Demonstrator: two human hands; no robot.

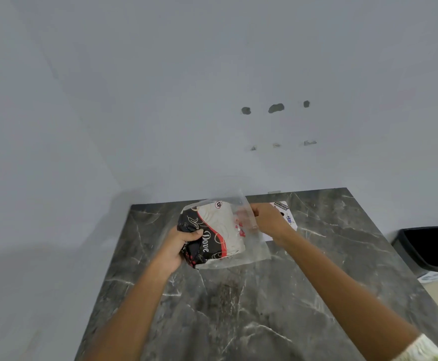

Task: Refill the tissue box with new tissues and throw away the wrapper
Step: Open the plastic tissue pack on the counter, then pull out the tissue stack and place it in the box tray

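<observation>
A pack of tissues [214, 234] in a printed wrapper (black, white and red, with the word "Dove" on it) is held above the far half of a dark marble-patterned table [251, 308]; the left hand [180, 243] grips the pack's black near-left end, thumb laid across the top and fingers curled underneath; the right hand [268, 220] is closed in a pinch on the clear plastic wrapper [246, 225] at the pack's far-right side, pulling that loose film out and up so it stands away from the tissues; a flap of the film also hangs below the pack toward the table. Just behind the right hand, on the table's far-right part, lies a white tissue box [288, 217] with small printed graphics, largely hidden by the hand and wrist. Off the table's right edge, lower down on the floor, stands a black bin [431, 246], open at the top. A pale grey wall [160, 100] rises behind the table's far edge.
</observation>
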